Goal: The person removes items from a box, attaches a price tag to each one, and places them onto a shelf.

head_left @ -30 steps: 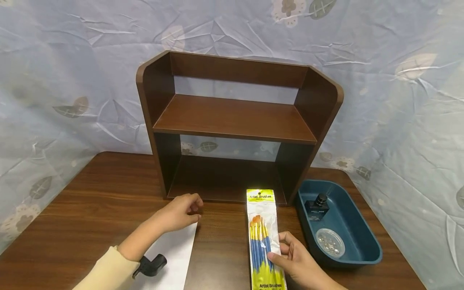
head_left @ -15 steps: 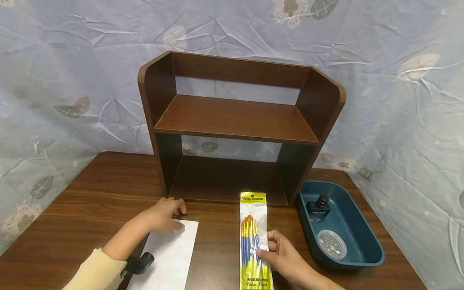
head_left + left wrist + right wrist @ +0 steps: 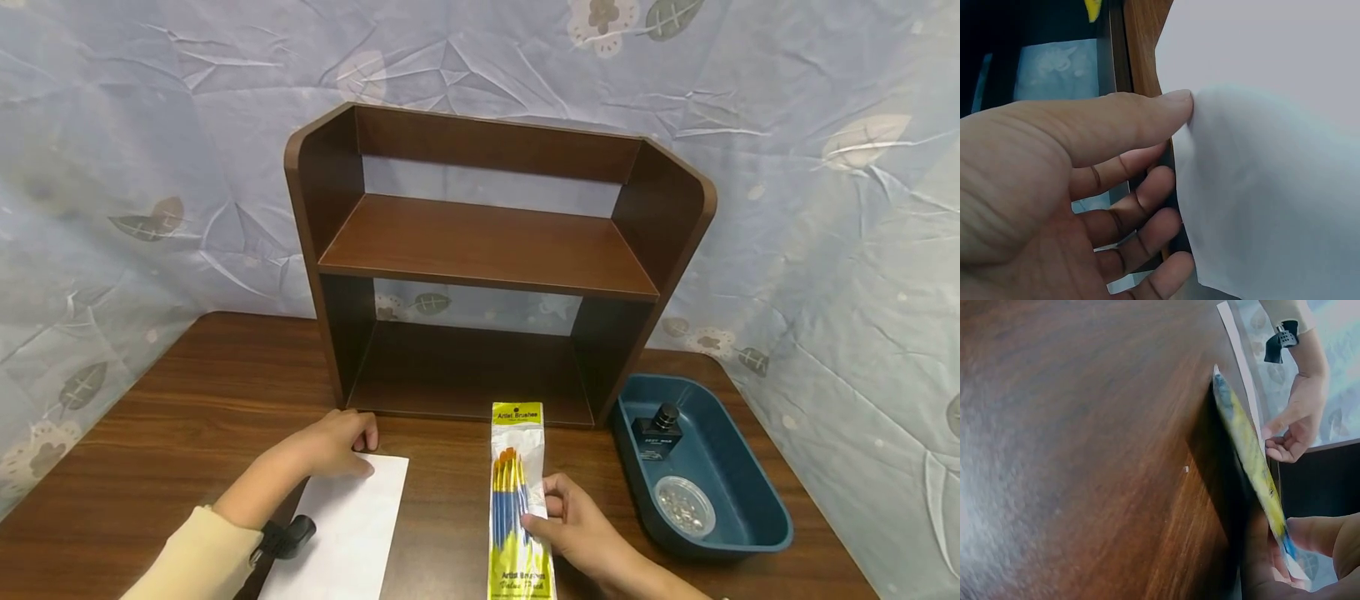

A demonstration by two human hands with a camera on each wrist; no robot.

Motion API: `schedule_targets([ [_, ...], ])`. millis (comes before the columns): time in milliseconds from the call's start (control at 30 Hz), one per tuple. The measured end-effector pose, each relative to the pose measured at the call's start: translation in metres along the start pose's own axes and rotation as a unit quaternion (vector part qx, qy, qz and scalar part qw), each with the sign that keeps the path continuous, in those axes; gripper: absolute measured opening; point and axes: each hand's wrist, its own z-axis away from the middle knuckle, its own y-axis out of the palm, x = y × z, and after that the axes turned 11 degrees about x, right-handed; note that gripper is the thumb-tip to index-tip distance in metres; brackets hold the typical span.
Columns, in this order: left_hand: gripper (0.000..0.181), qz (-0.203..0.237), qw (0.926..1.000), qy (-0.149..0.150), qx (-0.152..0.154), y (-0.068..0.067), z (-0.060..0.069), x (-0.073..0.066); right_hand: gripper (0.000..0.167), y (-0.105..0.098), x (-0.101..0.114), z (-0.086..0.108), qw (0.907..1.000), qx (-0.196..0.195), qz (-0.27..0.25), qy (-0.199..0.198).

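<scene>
Person's left hand (image 3: pixel 335 444) is pinching a white rectangular paper sheet (image 3: pixel 352 525) by its edge, right hand (image 3: pixel 577 527) is pinching a flat yellow-and-white plastic brush packet (image 3: pixel 517 504).

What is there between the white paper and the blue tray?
In the head view, the packet of artist brushes and the right hand holding it are between them, with bare brown tabletop also showing.
</scene>
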Motion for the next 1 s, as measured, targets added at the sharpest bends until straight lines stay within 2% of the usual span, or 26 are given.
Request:
schedule_targets([
  [400, 0.020, 0.023, 0.9995, 0.022, 0.001, 0.003, 0.000, 0.005, 0.046, 0.001, -0.002, 0.001, 0.9998, 0.008, 0.019, -0.001],
  [700, 0.018, 0.047, 0.9984, 0.028, -0.013, 0.006, -0.002, 0.010, 0.041, 0.002, 0.001, 0.002, 0.9987, -0.011, 0.050, -0.001],
  [900, 0.016, 0.048, 0.9972, 0.053, -0.024, 0.008, -0.004, 0.014, 0.040, 0.000, 0.000, 0.003, 0.9976, -0.022, 0.066, 0.005],
  [1000, 0.017, 0.054, 0.9963, 0.058, -0.033, 0.009, -0.004, 0.014, 0.039, 0.000, -0.001, 0.004, 0.9976, -0.020, 0.066, -0.006],
])
